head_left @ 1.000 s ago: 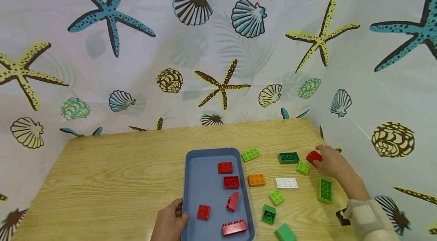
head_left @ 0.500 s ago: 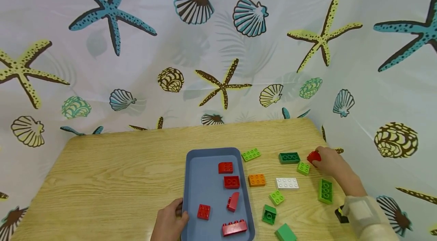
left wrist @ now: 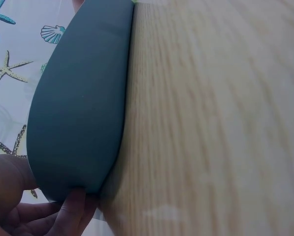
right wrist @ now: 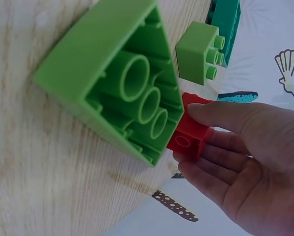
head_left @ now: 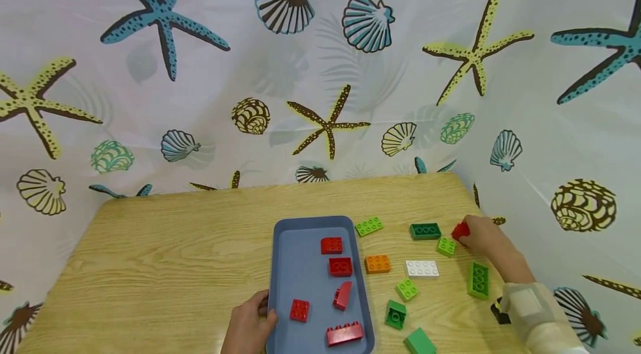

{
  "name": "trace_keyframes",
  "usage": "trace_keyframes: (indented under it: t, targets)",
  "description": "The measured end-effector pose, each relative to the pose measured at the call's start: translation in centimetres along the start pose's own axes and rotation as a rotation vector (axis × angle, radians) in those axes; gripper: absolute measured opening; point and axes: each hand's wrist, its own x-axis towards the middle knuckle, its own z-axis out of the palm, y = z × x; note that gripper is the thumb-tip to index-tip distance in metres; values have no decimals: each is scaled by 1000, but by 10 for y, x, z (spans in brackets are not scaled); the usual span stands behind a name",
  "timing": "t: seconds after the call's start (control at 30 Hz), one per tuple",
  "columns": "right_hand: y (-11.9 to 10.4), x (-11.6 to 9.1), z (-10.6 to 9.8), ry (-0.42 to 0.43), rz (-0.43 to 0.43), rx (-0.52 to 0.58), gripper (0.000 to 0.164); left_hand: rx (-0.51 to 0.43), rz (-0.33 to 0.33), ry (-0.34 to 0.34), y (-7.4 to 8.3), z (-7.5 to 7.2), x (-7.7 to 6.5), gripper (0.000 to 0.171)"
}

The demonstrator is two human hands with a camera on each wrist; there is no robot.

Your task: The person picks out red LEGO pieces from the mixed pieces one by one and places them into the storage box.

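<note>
At the table's right side my right hand (head_left: 487,238) pinches a red toy brick (head_left: 459,231), thumb on one face and fingers on the other. The right wrist view shows the hollow underside of that red brick (right wrist: 188,132) beside my right hand (right wrist: 245,152). My left hand (head_left: 250,323) grips the left rim of a blue-grey tray (head_left: 274,265), thumb at the rim and fingers along its outer wall. From the left wrist, fingers of my left hand (left wrist: 63,211) press the end of the tray's outer wall (left wrist: 80,108). Several red bricks, among them a square one (head_left: 299,310), lie in the tray.
Right of the tray lie an orange brick (head_left: 377,264), a white brick (head_left: 422,269), a dark green brick (head_left: 425,231) and several lighter green ones. An upturned green brick (head_left: 478,280) sits close to my right forearm. Patterned cloth (head_left: 320,64) hangs behind the table (head_left: 175,254).
My right fingers have closed in on the red brick, which has barely shifted. My left hand stays on the tray. The whole head view has moved slightly.
</note>
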Motion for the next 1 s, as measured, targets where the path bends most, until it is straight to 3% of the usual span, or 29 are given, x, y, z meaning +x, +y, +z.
trace_keyframes:
  t: [0.63,1.0]
  targets:
    - [-2,-1,-7,52,-11,-8,32,4,27,-6,-1,-1,0,41]
    - [-30,-7,-23,124,-103,-16,35,11,23,-4,-4,0,1,41]
